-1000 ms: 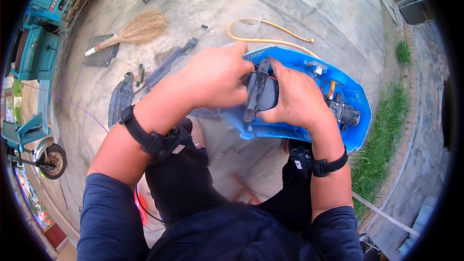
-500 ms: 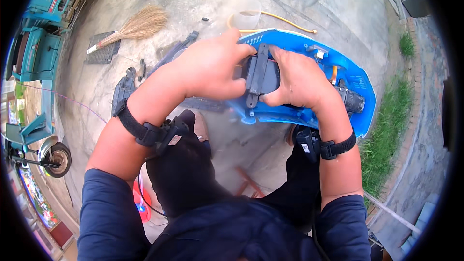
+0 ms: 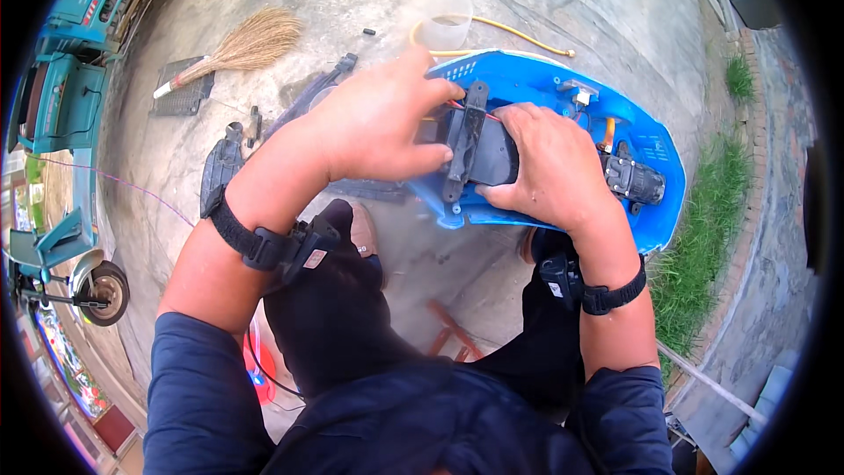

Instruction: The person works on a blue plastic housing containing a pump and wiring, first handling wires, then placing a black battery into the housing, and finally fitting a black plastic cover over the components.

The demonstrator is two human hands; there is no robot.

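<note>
**Both hands on the black cover, blue shell on the lap**

Shifted a bit since half a second ago: the left hand has stretched its fingers further across the top of the blue plastic shell, and the whole thing sits slightly higher in view.

So, one black cover piece, sitting right in the middle of the blue shell, squeezed between the two hands. Left hand is half closed, thumb under the cover's near edge, fingers reaching over the far edge. Right hand lies flat-ish over the cover's right side, fingers curled onto it, pressing rather than fully gripping. One small black pump-looking unit sits on the shell just right of that hand, touching nothing but the shell as far as I can tell.

No labels I can make out on the shell.

Further out on the concrete: one straw broom, one clear plastic cup, one yellow hose, and a teal vehicle at the left edge.
</note>
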